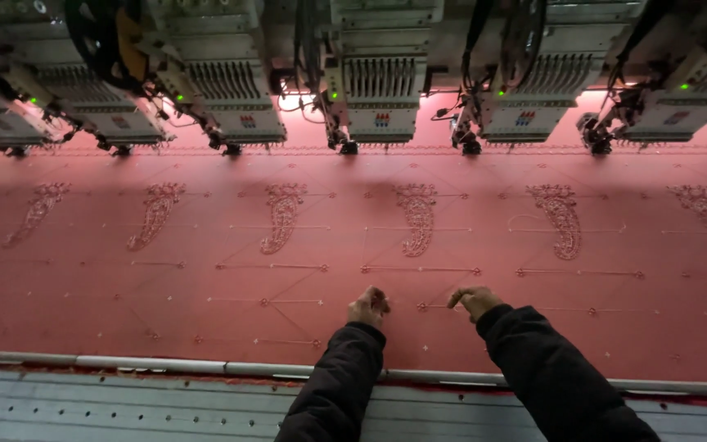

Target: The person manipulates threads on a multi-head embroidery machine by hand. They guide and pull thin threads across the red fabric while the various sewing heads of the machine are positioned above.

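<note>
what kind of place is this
Most likely an embroidery workshop: a row of embroidery machine heads runs above stretched pink fabric stitched with repeated paisley motifs.

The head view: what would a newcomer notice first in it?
First the wide pink cloth stretched flat across the whole view, with a row of stitched paisley motifs on it. Above it runs a line of embroidery machine heads along the top edge. Near the bottom, the left hand and right hand, in dark sleeves, rest on the cloth.
</note>
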